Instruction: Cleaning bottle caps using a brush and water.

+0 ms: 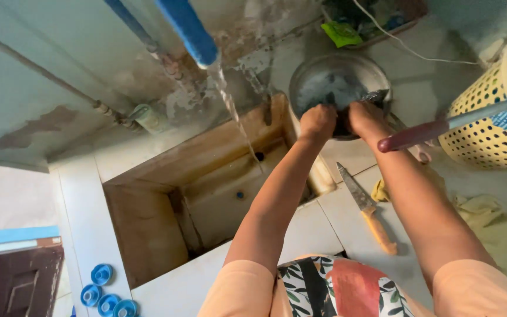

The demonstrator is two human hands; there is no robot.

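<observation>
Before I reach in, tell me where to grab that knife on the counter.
Grip the knife by its orange handle, the end nearer you, coming from above. The blade points away toward the pan, and the handle lies flat and clear on the tile.

Tiled counter (324, 229) around sunken basin: knife (366, 206), yellow cloth (476, 208), round metal pan (338, 82), yellow perforated basket (491, 120).

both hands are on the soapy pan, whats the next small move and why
Probably tip the pan toward the water stream: both the left hand and right hand grip its near rim, its inside looks sudsy, and the water falls into the sink beside it.
</observation>
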